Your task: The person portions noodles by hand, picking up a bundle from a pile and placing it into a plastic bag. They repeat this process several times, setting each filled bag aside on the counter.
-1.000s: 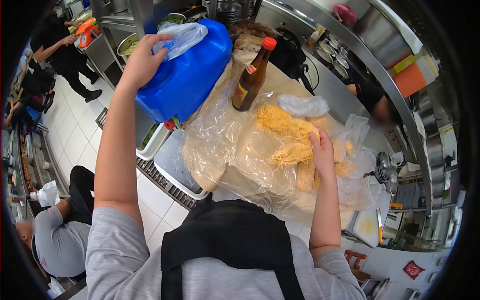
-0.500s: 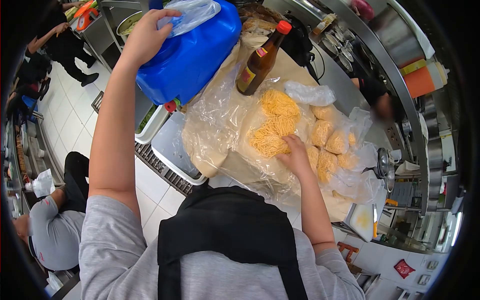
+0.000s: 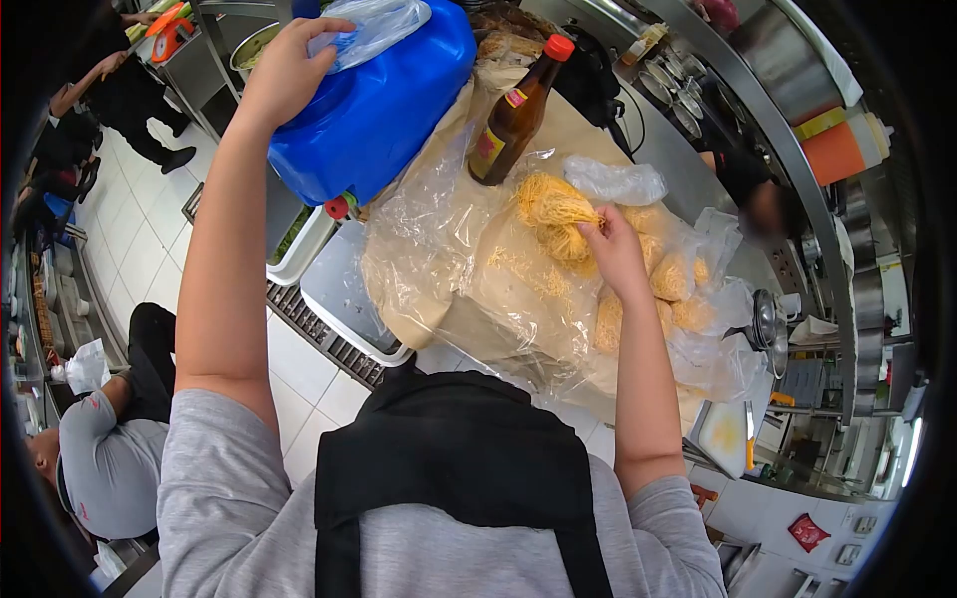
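Yellow noodles (image 3: pixel 554 202) are gathered in a bunch over the plastic-covered sheet, and my right hand (image 3: pixel 616 251) pinches their right end. Loose noodle bits (image 3: pixel 528 277) lie scattered just below the bunch. At the upper left, my left hand (image 3: pixel 291 72) has its thumb and fingers closed around the edge of a clear plastic bag (image 3: pixel 379 32). That bag rests on top of a big blue jerrycan (image 3: pixel 384 125). Behind the noodles stands a brown glass bottle (image 3: pixel 510 125) with a red cap.
Bagged noodle portions (image 3: pixel 670 279) sit right of my right hand, below a rolled clear bag (image 3: pixel 615 180). A grey tray (image 3: pixel 344 284) is at the table's left edge. A cutting board (image 3: pixel 723 434) lies at the lower right. Other people (image 3: pixel 120 468) are at the left and right.
My right hand has moved up and slightly right, pulling the lower noodles off the sheet and folding them onto the upper ones. Small bits stay behind. My left hand has hardly moved.
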The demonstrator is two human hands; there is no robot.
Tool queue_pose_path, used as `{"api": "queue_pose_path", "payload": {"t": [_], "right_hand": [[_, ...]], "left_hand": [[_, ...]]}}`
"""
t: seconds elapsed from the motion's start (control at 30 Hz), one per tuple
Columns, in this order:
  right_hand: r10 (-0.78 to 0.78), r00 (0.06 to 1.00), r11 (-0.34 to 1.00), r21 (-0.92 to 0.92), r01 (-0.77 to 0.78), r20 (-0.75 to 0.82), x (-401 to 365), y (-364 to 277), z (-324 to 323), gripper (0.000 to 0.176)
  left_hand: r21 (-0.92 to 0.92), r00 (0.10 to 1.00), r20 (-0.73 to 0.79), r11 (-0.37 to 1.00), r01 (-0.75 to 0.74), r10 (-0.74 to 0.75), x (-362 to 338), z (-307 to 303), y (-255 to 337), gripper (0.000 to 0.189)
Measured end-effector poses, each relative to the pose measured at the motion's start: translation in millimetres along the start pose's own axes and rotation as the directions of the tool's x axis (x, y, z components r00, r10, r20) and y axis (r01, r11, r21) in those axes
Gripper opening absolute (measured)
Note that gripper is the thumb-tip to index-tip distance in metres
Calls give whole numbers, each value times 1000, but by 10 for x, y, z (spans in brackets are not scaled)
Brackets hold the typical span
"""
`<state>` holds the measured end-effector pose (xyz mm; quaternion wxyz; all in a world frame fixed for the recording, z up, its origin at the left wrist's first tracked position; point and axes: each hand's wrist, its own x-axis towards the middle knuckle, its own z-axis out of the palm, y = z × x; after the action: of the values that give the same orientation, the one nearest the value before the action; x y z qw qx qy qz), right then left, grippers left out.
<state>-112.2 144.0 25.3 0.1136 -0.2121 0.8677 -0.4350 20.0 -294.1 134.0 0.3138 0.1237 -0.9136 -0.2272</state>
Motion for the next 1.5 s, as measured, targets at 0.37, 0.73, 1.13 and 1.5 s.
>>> {"api": "queue_pose_path", "payload": {"t": [0.37, 0.73, 1.13, 1.5], "right_hand": [[-6, 988, 972, 229, 42, -156, -159, 263, -145, 39], [-340, 916, 773, -618, 144, -211, -303, 884, 469, 44], [-377, 916, 769, -506, 391, 135, -381, 373, 387, 34], [46, 995, 995, -96, -37, 89, -143, 97, 145, 24]], "left_hand": [[-17, 1000, -16, 1000, 0, -1, 18, -3, -2, 35], [-3, 998, -53, 1000, -25, 25, 35, 64, -73, 35], [35, 999, -44, 999, -8, 10, 46, 15, -79, 37], [2, 1000, -22, 1000, 11, -11, 42, 9, -45, 37]]}}
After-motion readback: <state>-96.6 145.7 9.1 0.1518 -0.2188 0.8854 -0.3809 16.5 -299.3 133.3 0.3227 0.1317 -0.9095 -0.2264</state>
